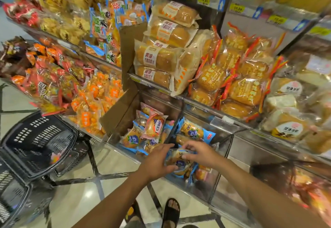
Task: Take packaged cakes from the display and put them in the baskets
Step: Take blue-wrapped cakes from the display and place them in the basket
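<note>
Head view showed one packaged cake (179, 161) in a blue wrapper, held between both hands at the near edge of the clear display bin (222, 179) on the lowest shelf. The packet was blurred, but its long axis seemed to run about from left to right, from one hand to the other. The left hand (157, 161) was at the left end. Its fingers (167, 147) were almost straight and reached to the far side of the packet, and its thumb (172, 168) pressed on the near side, so I judged that it pinched the wrapper. The right hand (200, 154) came from the right, and its fingers (188, 155) were curled over the top of the packet and gripped it. More blue packets lay under the hands and on their far side in the same bin, and others lay in the cardboard box (114, 113) just to the left of it.

The relation that mattered was to the left. The black basket (35, 138) stood on the floor, left of the hands and well apart from them, with its open mouth upward. A second basket (10, 192) was nearer, at the left edge. The left hand was the nearer one to both, so I judged that the packet should travel leftward and down, with the right hand letting go first. Something small and orange lay in the black basket, too blurred to name
</note>
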Demonstrator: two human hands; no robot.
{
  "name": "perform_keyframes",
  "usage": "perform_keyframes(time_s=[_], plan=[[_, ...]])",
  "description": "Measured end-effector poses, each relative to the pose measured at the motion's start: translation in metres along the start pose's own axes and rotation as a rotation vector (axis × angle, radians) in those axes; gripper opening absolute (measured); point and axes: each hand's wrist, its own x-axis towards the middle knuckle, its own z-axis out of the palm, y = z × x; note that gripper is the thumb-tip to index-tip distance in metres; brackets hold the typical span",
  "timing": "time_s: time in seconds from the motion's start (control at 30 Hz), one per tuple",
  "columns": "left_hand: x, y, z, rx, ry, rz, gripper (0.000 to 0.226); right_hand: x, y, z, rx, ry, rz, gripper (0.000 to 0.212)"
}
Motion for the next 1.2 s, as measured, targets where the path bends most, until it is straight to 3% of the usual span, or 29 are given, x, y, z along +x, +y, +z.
perform_keyframes(time_s=[0.07,0.17,0.3,0.47,0.53,0.7,0.83,1.03,1.13,1.2], plan=[[0.006,0.004,0.000,-0.030,-0.019,-0.001,0.089,-0.003,-0.002,-0.007,0.036,0.029,-0.015,0.021],[0.010,0.010,0.001,-0.301,-0.089,-0.048,0.072,-0.007,-0.006,-0.020,0.202,0.064,-0.094,0.037],[0.012,0.019,0.004,-0.605,-0.058,-0.074,0.044,-0.009,-0.016,-0.030,0.377,0.098,-0.143,0.022],[-0.002,0.016,0.004,-0.751,0.052,-0.133,0.028,-0.008,-0.001,-0.022,0.701,0.256,0.215,0.028],[-0.012,0.010,0.002,-0.758,0.120,-0.178,0.025,-0.007,0.024,-0.002,0.442,0.327,0.283,0.014],[-0.033,-0.004,0.006,-0.822,0.258,-0.262,0.027,-0.007,0.050,0.042,0.088,0.203,0.276,0.055],[-0.043,-0.006,0.011,-0.901,0.339,-0.312,0.024,0.001,0.046,0.056,-0.002,0.185,0.301,0.066],[-0.053,-0.004,0.009,-1.016,0.427,-0.372,0.027,0.008,0.043,0.070,-0.092,0.113,0.285,0.054],[-0.059,-0.007,0.008,-1.052,0.438,-0.395,0.037,0.009,0.044,0.075,-0.095,0.062,0.251,0.069],[-0.064,-0.008,0.006,-1.072,0.433,-0.422,0.042,0.009,0.042,0.078,-0.085,0.062,0.229,0.067]])
